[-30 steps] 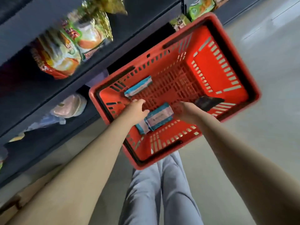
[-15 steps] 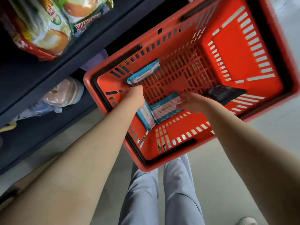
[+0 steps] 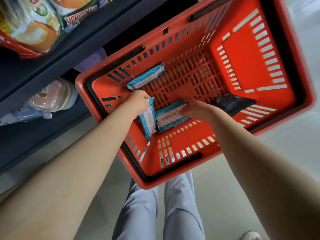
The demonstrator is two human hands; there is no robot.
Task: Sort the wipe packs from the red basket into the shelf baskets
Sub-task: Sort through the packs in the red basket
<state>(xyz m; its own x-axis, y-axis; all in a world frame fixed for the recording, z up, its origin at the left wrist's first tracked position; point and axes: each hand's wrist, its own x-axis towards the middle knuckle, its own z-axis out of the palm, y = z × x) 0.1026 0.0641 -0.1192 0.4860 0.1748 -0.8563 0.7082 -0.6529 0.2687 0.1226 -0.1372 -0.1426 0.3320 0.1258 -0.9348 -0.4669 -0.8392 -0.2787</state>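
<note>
The red basket [image 3: 251,54] stands on the floor beside the dark shelf. Inside it, my left hand [image 3: 136,103] is shut on a blue and white wipe pack [image 3: 149,120], which hangs tilted near the basket's left wall. My right hand [image 3: 195,108] grips a second blue wipe pack [image 3: 170,119] right beside the first. A third blue wipe pack [image 3: 147,77] lies on the basket floor at the far left wall. A dark wipe pack [image 3: 232,103] rests against the right wall, just past my right wrist.
The dark shelf unit [image 3: 52,70] runs along the left, with snack bags [image 3: 32,26] on an upper level and a pink item [image 3: 53,97] lower down. My legs [image 3: 155,210] in grey trousers stand below the basket on the pale tiled floor [image 3: 294,144].
The view has come closer to the basket. My left hand has closed on a blue pack and raised it on end; my right hand has taken hold of the pack beside it.
</note>
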